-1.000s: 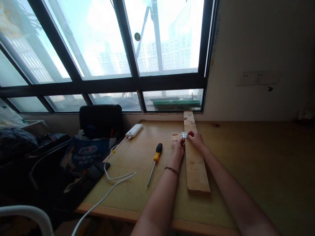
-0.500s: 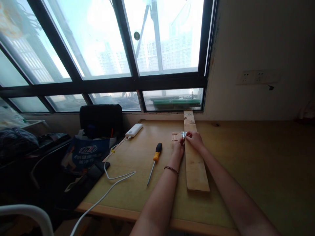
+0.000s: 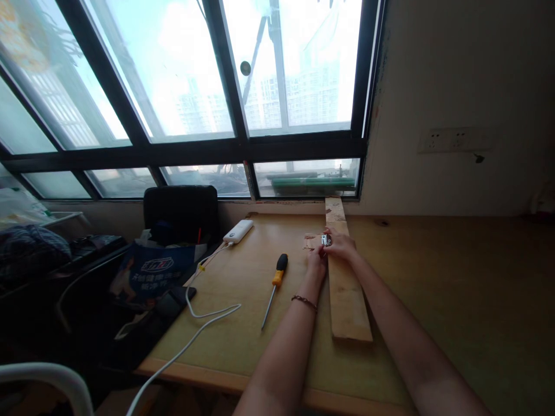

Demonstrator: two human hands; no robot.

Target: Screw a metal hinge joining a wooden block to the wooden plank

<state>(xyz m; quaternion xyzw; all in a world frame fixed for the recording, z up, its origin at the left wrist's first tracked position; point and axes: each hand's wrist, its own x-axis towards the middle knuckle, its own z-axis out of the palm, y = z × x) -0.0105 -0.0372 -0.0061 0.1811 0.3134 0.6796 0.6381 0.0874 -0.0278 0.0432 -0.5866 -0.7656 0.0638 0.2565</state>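
A small silver metal hinge is held at the left edge of a long wooden board. My right hand reaches over the board, its thumb and fingers closed on the hinge from the right. From below and to the left, my left hand pinches at the lower side of the same hinge; its fingertips are partly hidden. Left of the hands, a screwdriver with a black and orange handle lies on the table, its tip toward the near edge.
The board lies on a wooden table and reaches to the window sill. A white power bank has a white cable trailing off the front edge. A black chair and a blue bag stand at the left.
The hinge looked spread flat before; now it appears narrower, turned or folded between my fingers. My right fingers have shifted around it. The view has tilted slightly.
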